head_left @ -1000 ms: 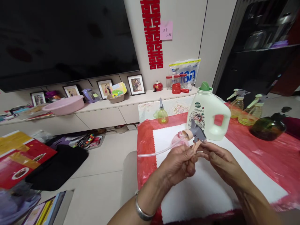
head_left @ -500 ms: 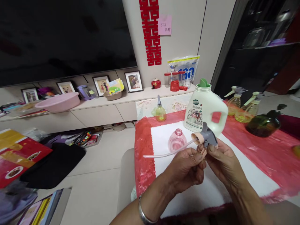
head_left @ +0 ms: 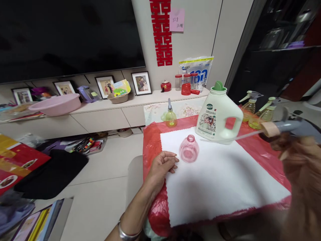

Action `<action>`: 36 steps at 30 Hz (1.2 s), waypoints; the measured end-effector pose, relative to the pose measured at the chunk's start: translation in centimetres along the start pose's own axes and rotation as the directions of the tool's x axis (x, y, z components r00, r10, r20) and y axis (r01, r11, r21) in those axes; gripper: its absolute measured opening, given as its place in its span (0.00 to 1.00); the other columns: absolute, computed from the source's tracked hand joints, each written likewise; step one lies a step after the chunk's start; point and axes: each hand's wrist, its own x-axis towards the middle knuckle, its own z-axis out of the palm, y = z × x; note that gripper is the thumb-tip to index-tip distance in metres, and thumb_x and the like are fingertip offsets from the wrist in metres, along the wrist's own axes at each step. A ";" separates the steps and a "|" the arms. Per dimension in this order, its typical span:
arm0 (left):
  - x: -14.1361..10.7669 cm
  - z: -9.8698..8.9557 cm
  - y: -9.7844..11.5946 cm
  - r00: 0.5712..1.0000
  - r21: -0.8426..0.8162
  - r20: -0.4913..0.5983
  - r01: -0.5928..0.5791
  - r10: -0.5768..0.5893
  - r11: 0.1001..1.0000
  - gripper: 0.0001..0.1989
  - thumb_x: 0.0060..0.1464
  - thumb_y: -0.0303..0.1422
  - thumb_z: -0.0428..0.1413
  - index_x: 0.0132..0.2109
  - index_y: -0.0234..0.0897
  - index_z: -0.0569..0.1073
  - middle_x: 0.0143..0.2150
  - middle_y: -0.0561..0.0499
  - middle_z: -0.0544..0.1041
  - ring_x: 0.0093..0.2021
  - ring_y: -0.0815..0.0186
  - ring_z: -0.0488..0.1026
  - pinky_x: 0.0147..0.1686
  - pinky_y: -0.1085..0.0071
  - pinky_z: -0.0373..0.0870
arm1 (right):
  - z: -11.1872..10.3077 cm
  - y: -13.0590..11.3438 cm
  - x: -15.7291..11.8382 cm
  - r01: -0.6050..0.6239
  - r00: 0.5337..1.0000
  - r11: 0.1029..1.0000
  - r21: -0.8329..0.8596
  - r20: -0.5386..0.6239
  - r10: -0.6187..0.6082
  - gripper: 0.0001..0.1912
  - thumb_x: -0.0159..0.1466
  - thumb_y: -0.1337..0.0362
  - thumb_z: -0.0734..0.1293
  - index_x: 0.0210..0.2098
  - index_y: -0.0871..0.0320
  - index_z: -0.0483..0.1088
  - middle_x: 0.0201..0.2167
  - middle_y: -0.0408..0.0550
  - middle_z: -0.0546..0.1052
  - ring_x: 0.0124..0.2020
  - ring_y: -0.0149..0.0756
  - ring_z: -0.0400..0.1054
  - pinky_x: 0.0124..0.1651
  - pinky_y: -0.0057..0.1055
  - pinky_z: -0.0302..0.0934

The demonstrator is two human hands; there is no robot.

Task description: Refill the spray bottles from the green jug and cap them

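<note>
My left hand (head_left: 163, 165), a silver bangle on its wrist, is just left of a pink see-through bottle (head_left: 189, 150) with a bare threaded neck. Its fingers are loosely stretched and hold nothing. At the right edge, my right hand (head_left: 302, 170), smeared by motion, grips a grey spray head (head_left: 288, 126) with a peach collar. The clear dip tube points left, across the front of a pale green detergent jug (head_left: 218, 115). Green shows in the jug's mouth. The bottle stands upright on a white cloth (head_left: 220, 187).
Red plastic sheeting (head_left: 152, 144) covers the table under the cloth. A yellow-green spray bottle (head_left: 171, 117) stands at the back left. Yellowish spray bottles (head_left: 250, 108) stand at the back right. Behind, a low cabinet (head_left: 100, 117) carries photo frames, a pink basin (head_left: 56, 104) and red-lidded jars.
My hands have parted. The right has carried the spray head to the right and nearer me; the left has let go and moved left, down beside the pink bottle.
</note>
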 end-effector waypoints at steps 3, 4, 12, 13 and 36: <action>-0.2 -0.2 0.0 1.000 -0.012 -0.013 -0.011 0.011 1.000 0.21 0.37 0.40 0.70 0.38 0.35 0.75 0.33 0.49 0.79 0.28 0.70 0.72 0.28 0.74 0.65 | 2.1 -0.9 0.5 0.106 0.987 0.994 -0.017 0.124 -0.104 0.20 0.58 0.54 0.75 0.37 0.62 0.68 0.30 0.47 0.65 0.28 0.28 0.62 0.28 0.25 0.56; -0.3 -0.2 -0.1 1.000 -0.013 -0.012 -0.017 0.017 1.000 0.20 0.38 0.40 0.69 0.38 0.35 0.75 0.33 0.49 0.79 0.28 0.70 0.72 0.28 0.74 0.65 | 2.9 -1.2 0.9 0.139 0.976 0.990 -0.032 0.174 -0.132 0.19 0.60 0.53 0.75 0.37 0.62 0.68 0.30 0.47 0.65 0.27 0.27 0.61 0.27 0.24 0.54; -0.9 -1.1 -0.1 0.999 -0.002 -0.009 -0.043 0.043 0.999 0.19 0.39 0.41 0.69 0.37 0.35 0.76 0.33 0.50 0.79 0.29 0.69 0.71 0.28 0.73 0.65 | 6.7 -2.6 3.5 0.290 0.870 0.950 -0.117 0.446 -0.211 0.25 0.60 0.49 0.75 0.36 0.66 0.68 0.27 0.46 0.66 0.26 0.22 0.61 0.26 0.18 0.53; -0.9 -1.1 -0.1 0.999 -0.004 -0.009 -0.044 0.044 0.999 0.19 0.39 0.40 0.69 0.37 0.35 0.76 0.33 0.50 0.79 0.29 0.69 0.71 0.28 0.73 0.65 | 7.1 -2.5 3.6 0.291 0.855 0.948 -0.130 0.480 -0.197 0.26 0.60 0.47 0.74 0.36 0.67 0.68 0.27 0.46 0.66 0.25 0.22 0.60 0.25 0.17 0.52; 3.4 3.3 0.7 0.951 0.177 0.044 -0.309 0.306 0.934 0.17 0.50 0.24 0.60 0.49 0.37 0.76 0.53 0.43 0.79 0.53 0.58 0.75 0.52 0.65 0.71 | 10.0 3.6 1.0 0.186 0.631 0.956 -0.227 0.774 0.061 0.36 0.58 0.37 0.71 0.41 0.70 0.74 0.30 0.48 0.65 0.30 0.21 0.55 0.30 0.16 0.50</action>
